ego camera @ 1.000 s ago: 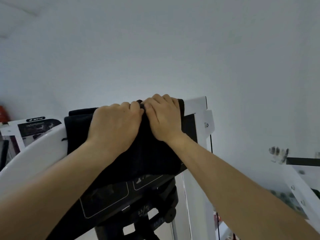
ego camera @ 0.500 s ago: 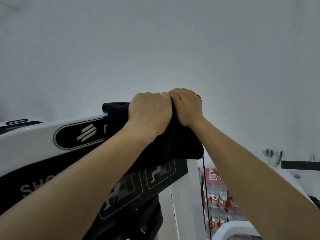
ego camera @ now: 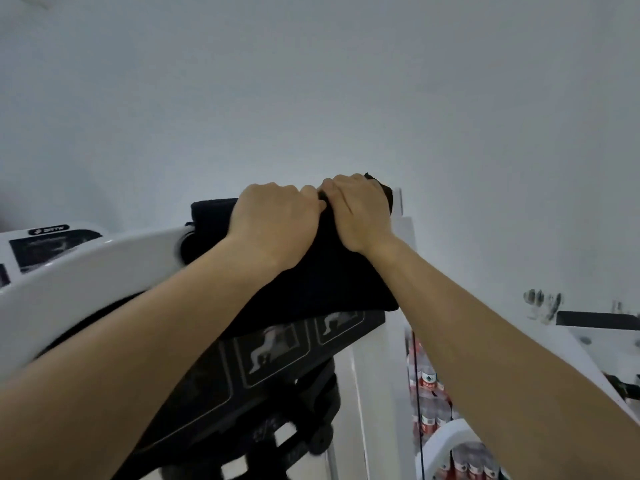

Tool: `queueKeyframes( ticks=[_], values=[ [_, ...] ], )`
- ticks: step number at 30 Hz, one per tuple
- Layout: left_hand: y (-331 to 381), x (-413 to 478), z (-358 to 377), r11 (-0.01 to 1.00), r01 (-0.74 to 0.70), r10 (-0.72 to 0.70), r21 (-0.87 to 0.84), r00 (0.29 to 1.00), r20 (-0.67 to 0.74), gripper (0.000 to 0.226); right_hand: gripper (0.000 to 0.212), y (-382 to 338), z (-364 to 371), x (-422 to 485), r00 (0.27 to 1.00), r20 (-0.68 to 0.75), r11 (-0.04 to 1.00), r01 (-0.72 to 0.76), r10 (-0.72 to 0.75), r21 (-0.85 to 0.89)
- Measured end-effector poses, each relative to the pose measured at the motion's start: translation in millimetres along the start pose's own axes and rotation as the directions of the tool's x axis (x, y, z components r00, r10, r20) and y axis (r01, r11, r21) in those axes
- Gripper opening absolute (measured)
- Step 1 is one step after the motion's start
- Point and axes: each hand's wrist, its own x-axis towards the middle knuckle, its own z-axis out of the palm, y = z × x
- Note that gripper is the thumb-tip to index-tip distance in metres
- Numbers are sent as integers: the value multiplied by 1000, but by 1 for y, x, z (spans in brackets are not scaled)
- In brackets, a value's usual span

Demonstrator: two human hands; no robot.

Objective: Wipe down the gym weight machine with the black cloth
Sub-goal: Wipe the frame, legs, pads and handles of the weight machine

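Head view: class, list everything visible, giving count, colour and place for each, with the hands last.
cloth: one, black, draped over the machine's top edge
machine: one, white frame, left and centre
panel: one, black with pale exercise figures, below the cloth
bottles: many, red labels, lower right
bar: one, black, right edge
wall: one, pale grey, upper half
left hand: one, gripping the cloth on top
right hand: one, gripping the cloth beside the left hand
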Motion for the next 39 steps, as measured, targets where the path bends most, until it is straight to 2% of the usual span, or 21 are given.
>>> queueKeyframes(
  ticks=[3,6,9,12,14,16,18,20,23,26,29,31,35,39],
  values=[
    [-39,-45,-11,1000,24,-24,14,999,-27,35,70,-47,2,-6,999,-16,998,40,-39,44],
    [-71,-87,-15,998,51,-48,41,996,-69,34,59,-102,4,-16,983,-78,984,168,-164,56],
    [-99,-125,-16,994,105,-100,26,983,-153,30,49,-156,8,-25,969,-151,976,208,-197,59],
    [-118,-160,-14,987,134,-149,-88,968,-201,28,49,-195,12,-34,965,-200,982,183,-168,57],
    [-127,-181,-11,961,152,-201,-233,958,-206,30,48,-220,14,-42,962,-224,984,173,-157,52],
    [-136,-200,-9,864,168,-273,-474,948,-162,33,46,-246,18,-51,960,-242,988,153,-142,28],
    [-142,-220,-3,694,153,-314,-703,943,-105,34,43,-269,21,-62,954,-272,991,134,-124,21],
    [-146,-240,3,517,113,-329,-848,942,-75,42,40,-287,26,-75,943,-312,990,139,-120,39],
    [-144,-268,15,321,61,-359,-945,931,-62,48,43,-310,37,-97,942,-320,986,134,-97,96],
    [-141,-293,23,160,64,-369,-985,929,1,49,51,-329,46,-120,965,-264,981,52,-1,186],
    [-142,-314,31,37,57,-364,-998,931,39,47,58,-339,51,-147,977,-199,971,-24,74,240],
    [-140,-325,35,20,58,-348,-998,936,48,49,61,-344,56,-168,983,-144,965,-79,118,250],
    [-133,-346,36,64,65,-307,-996,951,42,54,62,-362,66,-205,980,-52,943,-168,190,287],
    [-127,-370,37,107,74,-289,-992,956,41,59,62,-366,63,-231,982,21,915,-181,186,361]
  ],
)
